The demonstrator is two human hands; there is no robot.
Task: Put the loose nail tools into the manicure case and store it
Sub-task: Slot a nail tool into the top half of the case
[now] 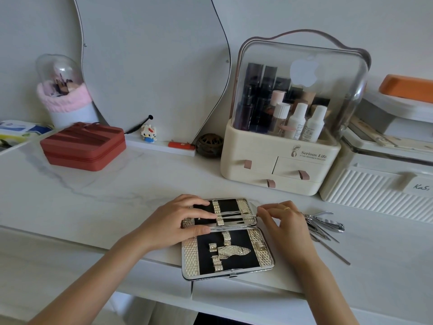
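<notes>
Nearest us, the manicure case (pixel 227 240) lies open flat at the front edge of the white marble-look tabletop (pixel 93 195), black lining up, gold straps mostly empty in the near half. Our left hand (pixel 173 221) rests on the far half's left side, fingers straight and spread, pressing on the lining; thumb lies along the hinge. Our right hand (pixel 281 216) is at the case's right edge, thumb and fingertips pinching the end of a thin metal tool (pixel 236 213) that lies under the far half's straps. Just right of that hand we see the loose nail tools (pixel 325 227) in a pile on the tabletop, nail clippers and thin metal sticks among them, apart from the case. Farther back: a red zip case (pixel 84 146) at left, a cream cosmetics organizer (pixel 281 158) with clear lid and bottles at right, a wavy mirror (pixel 152 66) on the wall.
</notes>
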